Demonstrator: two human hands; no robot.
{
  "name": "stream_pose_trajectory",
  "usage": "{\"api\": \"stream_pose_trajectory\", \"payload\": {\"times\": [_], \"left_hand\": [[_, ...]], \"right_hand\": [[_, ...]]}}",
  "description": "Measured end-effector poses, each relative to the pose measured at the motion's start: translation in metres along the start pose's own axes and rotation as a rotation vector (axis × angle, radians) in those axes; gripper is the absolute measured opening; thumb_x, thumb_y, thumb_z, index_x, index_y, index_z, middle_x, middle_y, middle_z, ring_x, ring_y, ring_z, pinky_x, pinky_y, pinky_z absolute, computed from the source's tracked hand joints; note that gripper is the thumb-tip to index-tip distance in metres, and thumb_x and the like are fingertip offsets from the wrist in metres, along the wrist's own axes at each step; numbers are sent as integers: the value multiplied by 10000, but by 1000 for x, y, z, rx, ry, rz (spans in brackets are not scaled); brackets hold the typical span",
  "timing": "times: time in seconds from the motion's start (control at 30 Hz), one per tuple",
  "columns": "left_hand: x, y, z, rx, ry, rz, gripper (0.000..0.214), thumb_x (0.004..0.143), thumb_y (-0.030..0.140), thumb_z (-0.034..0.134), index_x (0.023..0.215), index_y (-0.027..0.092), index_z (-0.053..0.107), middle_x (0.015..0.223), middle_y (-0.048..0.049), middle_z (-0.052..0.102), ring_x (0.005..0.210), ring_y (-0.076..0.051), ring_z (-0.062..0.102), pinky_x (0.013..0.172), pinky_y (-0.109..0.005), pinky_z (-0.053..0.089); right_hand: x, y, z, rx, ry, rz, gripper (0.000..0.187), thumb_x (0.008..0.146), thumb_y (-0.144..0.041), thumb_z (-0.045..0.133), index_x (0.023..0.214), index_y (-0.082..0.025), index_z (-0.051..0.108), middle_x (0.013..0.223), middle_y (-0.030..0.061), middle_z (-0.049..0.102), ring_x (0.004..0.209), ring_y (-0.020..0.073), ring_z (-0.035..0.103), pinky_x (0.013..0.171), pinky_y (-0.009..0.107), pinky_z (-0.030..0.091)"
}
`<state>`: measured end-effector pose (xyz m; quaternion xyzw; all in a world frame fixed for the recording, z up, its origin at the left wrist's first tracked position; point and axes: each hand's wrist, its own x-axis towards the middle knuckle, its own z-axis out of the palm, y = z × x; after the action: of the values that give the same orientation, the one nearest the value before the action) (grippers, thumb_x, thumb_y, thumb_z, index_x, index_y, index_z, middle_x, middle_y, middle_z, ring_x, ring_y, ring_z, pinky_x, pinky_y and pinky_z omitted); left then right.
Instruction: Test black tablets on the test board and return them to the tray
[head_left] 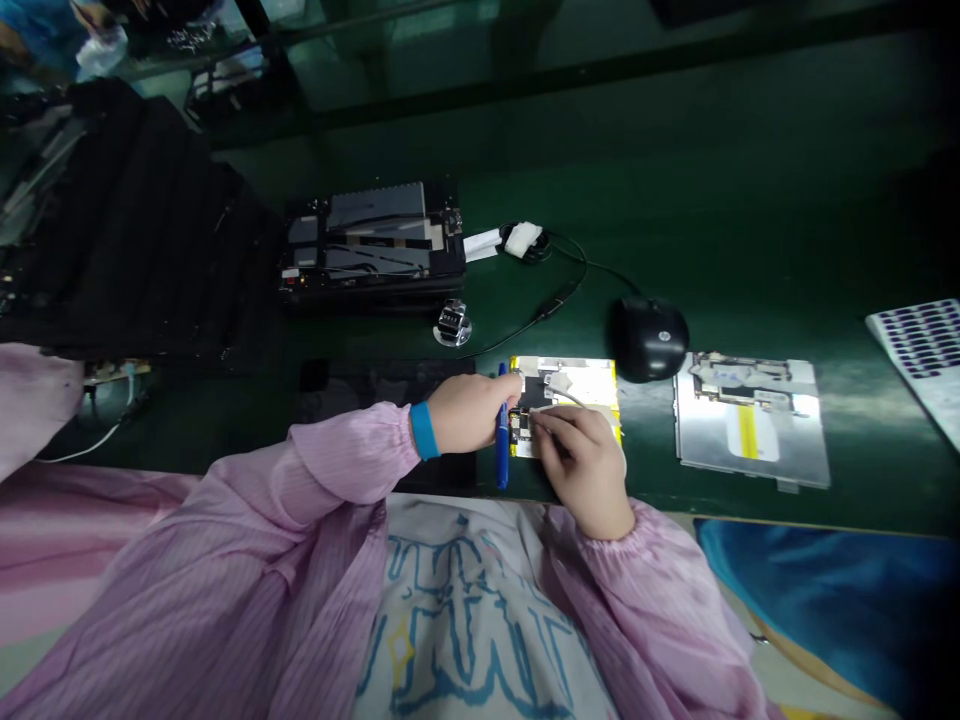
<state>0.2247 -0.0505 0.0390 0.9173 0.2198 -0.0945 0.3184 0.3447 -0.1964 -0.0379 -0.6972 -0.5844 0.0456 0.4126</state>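
My left hand [466,413], with a blue wristband [424,431], is closed around a blue marker pen [502,462] that stands lengthwise across its fingers. Its thumb side rests at the left edge of a circuit board with flat silver battery packs [589,377], edged in yellow tape. Over the lower part of that assembly, the fingertips of my right hand [589,460] are pinched together at the dark board; what they hold is too small to make out. A thin white cable [568,396] crosses the assembly and passes behind the right hand.
A black mouse [651,338] sits right of the assembly, beside a silver panel with a board [712,440]. Behind are a tally counter [452,322], a coiled cable [529,242] and stacked device parts [375,245]. Dark stacks [127,220] stand left; a label sheet [926,350] lies right.
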Motion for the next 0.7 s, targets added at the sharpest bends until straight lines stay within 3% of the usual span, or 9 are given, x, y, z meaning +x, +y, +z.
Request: {"api": "stream_pose_trajectory", "payload": {"times": [0.33,0.7], "left_hand": [[1,1,0,68,-5,-28,42,794,184,502,817,205,475,724,-13,644,661,-201,625,568,-277,355],[4,-2,5,9,43,-29,53,805,206,520,782,203,472,690,-20,628,605,-184,584,550,-272,314]], "right_hand": [[-1,2,1,-94,-29,-104,209,888,-151,542,1063,-168,654,955,93,616,892,218,542,759,381,498],[3,-8,4,-234,-98,-77,229,892,-142,475,1046,-105,640,965,132,579,869,251,471,764,407,467]]}}
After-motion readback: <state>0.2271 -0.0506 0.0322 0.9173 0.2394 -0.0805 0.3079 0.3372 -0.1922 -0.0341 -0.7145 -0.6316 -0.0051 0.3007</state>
